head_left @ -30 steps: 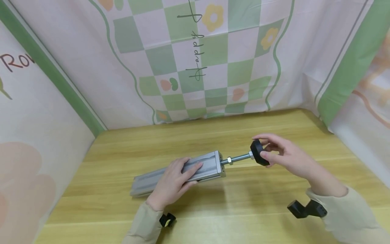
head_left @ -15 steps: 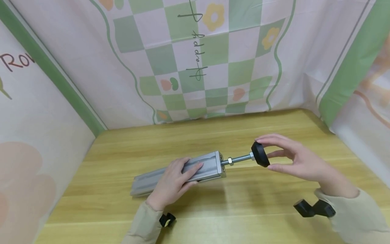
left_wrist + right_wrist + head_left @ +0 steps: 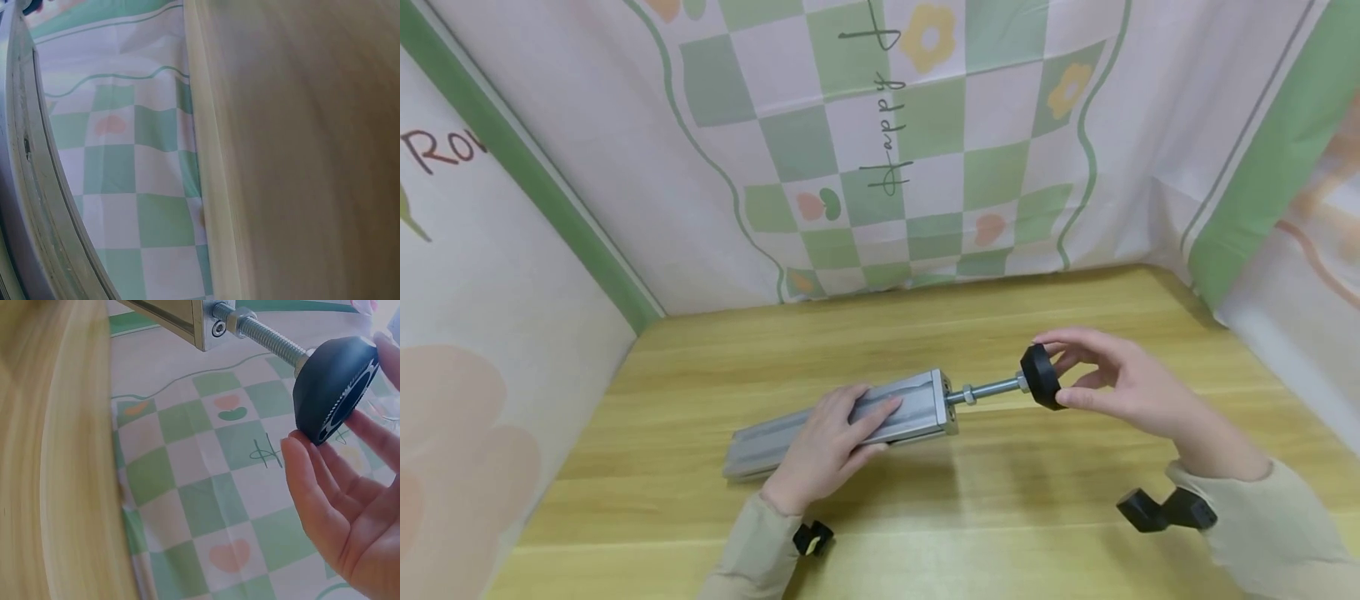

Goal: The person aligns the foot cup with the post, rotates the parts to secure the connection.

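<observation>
In the head view my left hand [image 3: 827,446] grips a grey aluminium profile [image 3: 917,408] from above, thumb along its near side. Out of the profile's right end runs a threaded rod [image 3: 996,389] with a hex nut [image 3: 969,395] close to that end. A black levelling foot [image 3: 1041,377] caps the rod. My right hand [image 3: 1123,383] pinches the foot's rim between thumb and fingertips. The right wrist view shows the ribbed underside of the foot [image 3: 350,403] and a screw [image 3: 219,329] in the profile's end face. Only the profile's side [image 3: 44,181] appears in the left wrist view.
A wooden table [image 3: 1000,517] lies beneath both hands. Behind it hangs a checkered green-and-white cloth [image 3: 936,183], with more printed cloth at both sides. Black camera mounts [image 3: 1165,510] sit on both wrists.
My right hand drew slightly right with fingers spread at the foot's rim, then closed in again with the thumb on its face. The nut looks turned; my left hand stays put.
</observation>
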Demonstrator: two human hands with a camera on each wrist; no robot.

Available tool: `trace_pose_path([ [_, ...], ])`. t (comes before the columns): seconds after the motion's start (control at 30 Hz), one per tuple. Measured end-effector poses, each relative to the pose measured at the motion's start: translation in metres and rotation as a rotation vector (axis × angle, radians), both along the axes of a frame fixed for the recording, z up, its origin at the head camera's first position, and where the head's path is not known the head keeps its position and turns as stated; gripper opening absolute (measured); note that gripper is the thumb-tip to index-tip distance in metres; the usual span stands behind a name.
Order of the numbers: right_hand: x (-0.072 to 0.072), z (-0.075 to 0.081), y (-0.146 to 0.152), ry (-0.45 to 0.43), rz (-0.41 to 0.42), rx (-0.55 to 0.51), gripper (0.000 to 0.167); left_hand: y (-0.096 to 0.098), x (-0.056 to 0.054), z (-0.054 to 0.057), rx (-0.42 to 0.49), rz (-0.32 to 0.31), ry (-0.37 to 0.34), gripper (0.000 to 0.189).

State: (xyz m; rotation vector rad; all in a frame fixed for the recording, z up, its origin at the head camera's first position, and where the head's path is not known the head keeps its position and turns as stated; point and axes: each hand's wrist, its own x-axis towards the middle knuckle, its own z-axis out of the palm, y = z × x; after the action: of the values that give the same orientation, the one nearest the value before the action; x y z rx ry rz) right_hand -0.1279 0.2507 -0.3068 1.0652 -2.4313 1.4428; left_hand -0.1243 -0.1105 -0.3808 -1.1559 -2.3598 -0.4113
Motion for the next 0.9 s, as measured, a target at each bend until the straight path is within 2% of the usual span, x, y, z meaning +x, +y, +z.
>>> trace_pose_path([
  [0.17, -0.0006, -0.0028, -0.0016, -0.105, -0.083, 0.023, 0.048, 0.0011, -0.0002, 0.0003, -0.005, -0.002, 0.002, 0.052],
  [0.33, -0.0005, -0.0025, -0.0048, -0.209, -0.156, 0.061, 0.022, 0.0015, -0.0005, -0.001, -0.009, -0.002, 0.002, 0.053],
  [0.6, -0.0015, 0.0009, -0.0084, -0.241, -0.18, 0.088, 0.024, -0.0009, -0.0004, -0.002, -0.006, 0.002, -0.004, 0.051],
  [0.73, -0.0013, 0.0017, -0.0088, -0.144, -0.13, 0.071, 0.039, -0.002, -0.0005, -0.0016, -0.004, -0.003, 0.015, 0.05],
  [0.9, 0.0002, 0.0022, -0.0062, 0.103, 0.007, 0.045, 0.068, -0.0027, -0.002, -0.0017, -0.008, -0.009, 0.02, 0.055],
])
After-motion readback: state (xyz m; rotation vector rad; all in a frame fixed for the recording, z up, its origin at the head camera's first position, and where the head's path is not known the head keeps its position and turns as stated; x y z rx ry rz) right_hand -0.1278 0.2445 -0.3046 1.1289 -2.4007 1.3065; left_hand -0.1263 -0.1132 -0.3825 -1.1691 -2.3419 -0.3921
